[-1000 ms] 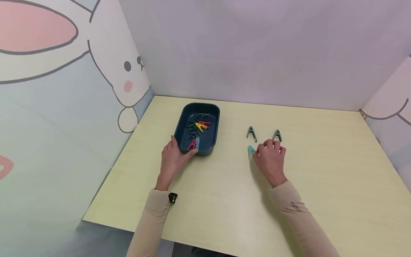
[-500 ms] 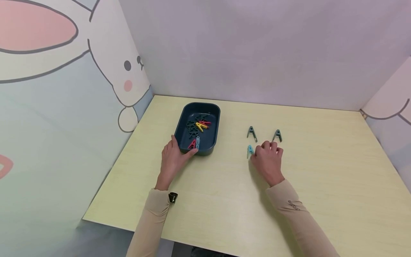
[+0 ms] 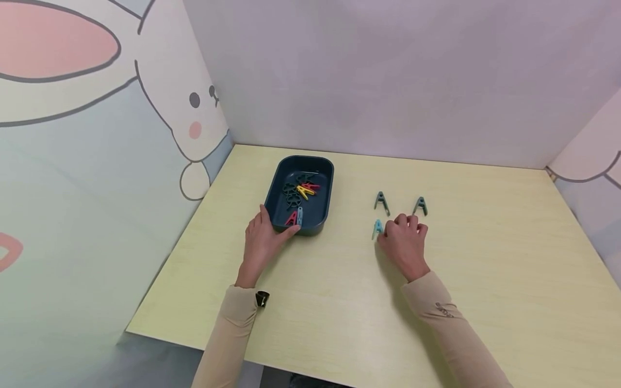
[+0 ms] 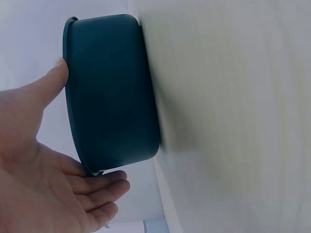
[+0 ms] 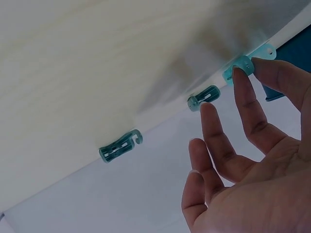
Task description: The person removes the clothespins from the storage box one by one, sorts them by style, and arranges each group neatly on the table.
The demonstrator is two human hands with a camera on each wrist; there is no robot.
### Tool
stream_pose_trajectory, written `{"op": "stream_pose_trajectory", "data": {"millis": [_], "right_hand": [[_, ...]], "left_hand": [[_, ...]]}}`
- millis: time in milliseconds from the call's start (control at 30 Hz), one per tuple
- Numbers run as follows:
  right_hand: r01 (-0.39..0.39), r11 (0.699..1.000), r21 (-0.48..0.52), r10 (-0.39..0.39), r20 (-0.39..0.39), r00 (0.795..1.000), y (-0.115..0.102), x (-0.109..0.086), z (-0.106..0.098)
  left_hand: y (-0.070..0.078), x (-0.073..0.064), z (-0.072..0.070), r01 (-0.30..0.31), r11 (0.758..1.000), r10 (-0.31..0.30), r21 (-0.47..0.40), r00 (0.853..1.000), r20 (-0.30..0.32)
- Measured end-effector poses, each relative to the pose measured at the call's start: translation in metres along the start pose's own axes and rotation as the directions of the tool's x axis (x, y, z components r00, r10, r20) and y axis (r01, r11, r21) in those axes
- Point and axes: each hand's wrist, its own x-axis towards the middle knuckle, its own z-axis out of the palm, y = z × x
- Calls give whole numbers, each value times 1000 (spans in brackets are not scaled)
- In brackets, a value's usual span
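My left hand [image 3: 262, 242] rests against the near left corner of a dark blue plastic bin [image 3: 324, 199], thumb on the near rim and fingers, fairly straight, along its side. In the left wrist view the thumb touches the rim of the bin [image 4: 107, 92]. My right hand [image 3: 405, 242] pinches a light blue clothespin [image 3: 378, 227] lying on the table, its thumb and forefinger at the pin's end in the right wrist view. Just beyond that hand lie two dark green clothespins, a left one [image 3: 381, 202] and a right one [image 3: 420, 205].
Inside the bin are red clothespins [image 3: 291, 217], a yellow clothespin [image 3: 305, 191], a blue clothespin [image 3: 299, 216] and several dark green pieces [image 3: 293, 199]. The pale wooden table [image 3: 330, 302] meets a plain back wall [image 3: 378, 81] and a left wall with a cartoon print [image 3: 160, 91].
My right hand has shifted slightly left and toward me, and more of the light blue clothespin shows, standing straighter. My left hand and the bin have stayed put.
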Motion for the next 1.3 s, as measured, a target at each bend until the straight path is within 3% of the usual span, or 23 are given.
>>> {"op": "stream_pose_trajectory", "data": {"millis": [1300], "right_hand": [[-17,999,-31,16,-7,1000,-4,12,2]], "left_hand": [[0,-4,-2,-4,1000,4,7,1000,-6]]}}
